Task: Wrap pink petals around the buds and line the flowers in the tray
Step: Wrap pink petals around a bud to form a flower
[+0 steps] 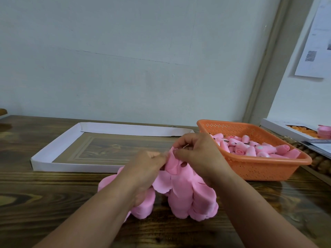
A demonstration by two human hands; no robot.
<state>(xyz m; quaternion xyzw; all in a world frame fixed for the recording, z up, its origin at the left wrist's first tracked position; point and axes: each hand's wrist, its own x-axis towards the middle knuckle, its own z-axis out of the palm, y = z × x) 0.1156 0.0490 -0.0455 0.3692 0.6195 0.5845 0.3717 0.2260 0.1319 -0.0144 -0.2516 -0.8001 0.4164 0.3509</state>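
Pinching pink petals (180, 190) | both hands | soft, scalloped, heaped

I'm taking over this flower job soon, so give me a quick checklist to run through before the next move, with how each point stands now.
1. Petals held: ok, left hand and right hand both pinch the pink petals.
2. Bud inside the petals: cannot tell, fingers hide it.
3. Buds left: ok, orange basket holds many buds.
4. Room in white tray: ok, no flowers in it.
5. Basket within reach: ok, beside the right hand.
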